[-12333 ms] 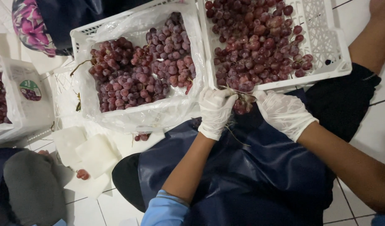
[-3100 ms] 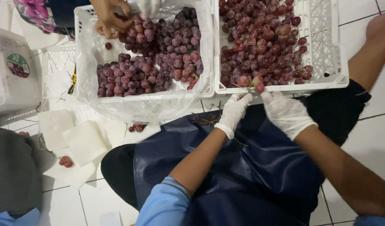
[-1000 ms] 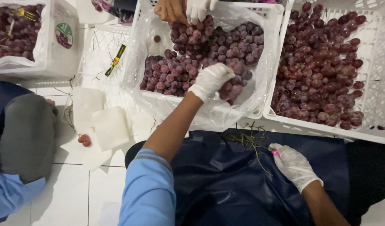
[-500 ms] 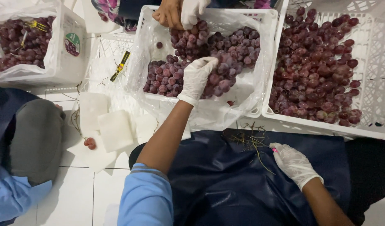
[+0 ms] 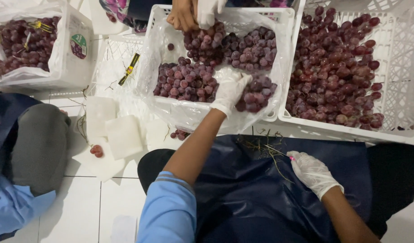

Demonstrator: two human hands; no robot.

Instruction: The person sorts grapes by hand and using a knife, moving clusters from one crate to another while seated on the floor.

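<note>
My left hand (image 5: 230, 91), in a white glove, reaches into the plastic-lined white crate (image 5: 279, 67) and rests on a bunch of red grapes (image 5: 256, 92) near its front edge. My right hand (image 5: 311, 171), also gloved, lies on the dark blue apron (image 5: 243, 189) over my lap, holding small pink-handled scissors (image 5: 281, 154) beside cut grape stems (image 5: 263, 146). Whether the left hand's fingers close on the bunch I cannot tell.
A second white crate (image 5: 396, 58) full of red grapes stands at the right. Another person's hands (image 5: 195, 13) work at the lined crate's far side. A bagged box of grapes (image 5: 58, 63) stands far left, a co-worker's knee (image 5: 36, 144) below it. Loose grapes (image 5: 96, 150) lie on white pads.
My left hand has left my lap and reached forward into the lined crate onto a grape bunch. My right hand has dropped onto the apron. The view has shifted left.
</note>
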